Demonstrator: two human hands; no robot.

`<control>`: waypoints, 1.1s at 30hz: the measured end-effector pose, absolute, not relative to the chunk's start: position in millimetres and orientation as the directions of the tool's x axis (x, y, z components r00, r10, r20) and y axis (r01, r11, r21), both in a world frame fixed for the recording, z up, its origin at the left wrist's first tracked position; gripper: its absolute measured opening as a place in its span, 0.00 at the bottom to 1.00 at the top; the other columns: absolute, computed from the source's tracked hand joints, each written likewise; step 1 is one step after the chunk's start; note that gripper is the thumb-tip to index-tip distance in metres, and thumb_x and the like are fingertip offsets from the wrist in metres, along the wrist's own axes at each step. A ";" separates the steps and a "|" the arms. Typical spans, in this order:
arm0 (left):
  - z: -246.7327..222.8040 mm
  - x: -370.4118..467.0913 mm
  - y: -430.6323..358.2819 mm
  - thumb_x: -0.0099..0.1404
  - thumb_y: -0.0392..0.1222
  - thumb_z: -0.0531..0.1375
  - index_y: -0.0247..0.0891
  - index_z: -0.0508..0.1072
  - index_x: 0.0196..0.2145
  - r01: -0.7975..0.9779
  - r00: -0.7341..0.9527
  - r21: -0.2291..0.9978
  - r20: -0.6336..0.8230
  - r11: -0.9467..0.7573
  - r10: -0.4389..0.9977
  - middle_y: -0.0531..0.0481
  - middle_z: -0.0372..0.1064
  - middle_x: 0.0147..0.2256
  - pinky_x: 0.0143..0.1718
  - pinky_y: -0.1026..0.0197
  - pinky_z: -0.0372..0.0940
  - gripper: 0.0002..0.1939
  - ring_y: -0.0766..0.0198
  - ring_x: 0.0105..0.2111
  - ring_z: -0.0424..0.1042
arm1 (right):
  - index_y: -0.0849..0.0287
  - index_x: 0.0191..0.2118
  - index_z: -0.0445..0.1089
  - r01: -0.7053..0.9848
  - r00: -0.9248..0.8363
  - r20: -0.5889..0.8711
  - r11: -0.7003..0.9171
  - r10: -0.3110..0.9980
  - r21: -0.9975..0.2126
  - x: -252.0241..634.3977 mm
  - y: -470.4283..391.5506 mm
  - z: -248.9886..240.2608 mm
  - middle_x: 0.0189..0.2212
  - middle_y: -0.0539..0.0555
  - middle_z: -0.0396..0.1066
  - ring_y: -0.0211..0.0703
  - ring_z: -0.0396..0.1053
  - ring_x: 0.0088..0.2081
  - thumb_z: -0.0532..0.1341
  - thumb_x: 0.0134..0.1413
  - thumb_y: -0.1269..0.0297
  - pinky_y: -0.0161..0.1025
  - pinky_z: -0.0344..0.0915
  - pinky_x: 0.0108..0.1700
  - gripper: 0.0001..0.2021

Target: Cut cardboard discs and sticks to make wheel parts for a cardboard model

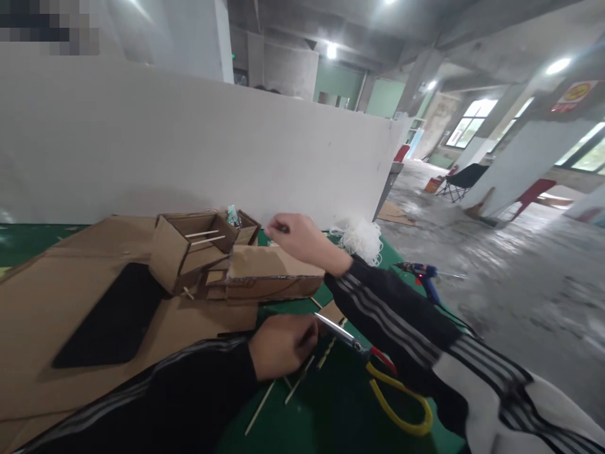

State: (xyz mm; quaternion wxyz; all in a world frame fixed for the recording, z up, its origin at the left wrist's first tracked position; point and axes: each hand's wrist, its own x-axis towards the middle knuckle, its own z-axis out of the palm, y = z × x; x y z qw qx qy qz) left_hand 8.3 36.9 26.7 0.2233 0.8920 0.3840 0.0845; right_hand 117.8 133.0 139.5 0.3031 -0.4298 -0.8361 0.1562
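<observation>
My left hand (pixel 283 343) is curled low over the green tabletop, close to the scissors and some thin wooden sticks (pixel 259 407). Whatever its fingers may hold is hidden. My right hand (pixel 305 239) hovers above the back of a long, low cardboard box (pixel 274 287), fingers curled in a pinch; nothing I can name shows in it. Beside that box, an open cardboard box (pixel 172 252) has two pale sticks across its inside. The scissors (pixel 345 334), with yellow and red handles, lie below my right forearm, blades pointing toward my left hand.
Flat cardboard (pixel 38 315) covers the left of the table, with a black mat (pixel 111 321) on it. A blue glue gun (pixel 428 277) rests at the right edge, near a heap of white string (pixel 362 239). A white partition (pixel 189 139) stands behind.
</observation>
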 end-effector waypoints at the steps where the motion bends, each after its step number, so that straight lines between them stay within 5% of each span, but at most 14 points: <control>1: 33.3 5.7 39.0 0.70 0.38 0.52 0.44 0.66 0.43 0.622 0.691 0.511 -0.002 -0.593 0.723 0.49 0.74 0.40 0.40 0.59 0.67 0.06 0.58 0.40 0.74 | 0.59 0.34 0.73 0.621 -0.431 0.371 0.569 0.822 -0.539 133.1 113.4 133.8 0.29 0.50 0.74 0.38 0.68 0.31 0.57 0.63 0.62 0.35 0.60 0.34 0.10; 5: 50.2 1.1 43.4 0.64 0.28 0.47 0.43 0.58 0.50 0.332 0.687 0.848 0.083 -0.413 0.722 0.50 0.66 0.41 0.40 0.60 0.67 0.18 0.63 0.37 0.69 | 0.58 0.43 0.70 0.634 -0.286 0.358 0.456 0.889 -0.624 184.0 43.2 96.9 0.34 0.52 0.75 0.41 0.71 0.33 0.55 0.64 0.66 0.37 0.65 0.35 0.08; 8: 48.7 4.3 37.7 0.62 0.26 0.47 0.45 0.54 0.55 0.098 0.655 0.958 0.142 -0.270 0.742 0.50 0.62 0.42 0.42 0.59 0.66 0.26 0.64 0.38 0.66 | 0.55 0.48 0.67 0.506 -0.238 0.332 0.409 0.913 -0.759 200.8 13.3 67.0 0.39 0.53 0.74 0.43 0.72 0.37 0.58 0.61 0.70 0.38 0.68 0.37 0.11; 11: 46.5 9.0 28.1 0.63 0.25 0.49 0.46 0.50 0.59 0.071 0.633 0.969 0.139 -0.237 0.762 0.48 0.62 0.45 0.48 0.55 0.64 0.30 0.61 0.44 0.66 | 0.54 0.51 0.63 0.346 -0.251 0.483 0.544 0.839 -0.764 202.2 4.0 46.8 0.46 0.56 0.68 0.44 0.70 0.42 0.59 0.59 0.72 0.40 0.70 0.43 0.15; 15: 53.4 12.8 18.4 0.59 0.24 0.51 0.47 0.48 0.61 0.120 0.640 0.966 0.101 -0.229 0.762 0.45 0.59 0.53 0.55 0.51 0.58 0.36 0.56 0.55 0.63 | 0.55 0.52 0.64 0.334 -0.350 0.538 0.638 0.767 -0.694 198.0 5.4 35.2 0.49 0.57 0.66 0.48 0.66 0.53 0.62 0.56 0.75 0.44 0.66 0.53 0.19; 23: 59.0 15.3 11.5 0.62 0.27 0.51 0.48 0.47 0.63 0.102 0.676 0.983 0.046 -0.156 0.736 0.43 0.54 0.61 0.60 0.50 0.54 0.35 0.54 0.60 0.59 | 0.55 0.50 0.67 0.343 -0.273 0.600 0.659 0.752 -0.669 199.7 1.6 27.4 0.47 0.56 0.67 0.43 0.69 0.46 0.64 0.57 0.75 0.39 0.68 0.48 0.16; 33: 55.3 17.1 16.8 0.74 0.41 0.52 0.46 0.64 0.52 0.095 0.591 0.981 0.079 -0.167 0.803 0.48 0.67 0.47 0.52 0.55 0.62 0.11 0.57 0.49 0.68 | 0.53 0.43 0.62 0.297 -0.100 0.629 0.626 0.771 -0.721 203.4 1.6 20.2 0.42 0.52 0.67 0.43 0.69 0.43 0.68 0.55 0.71 0.39 0.68 0.43 0.15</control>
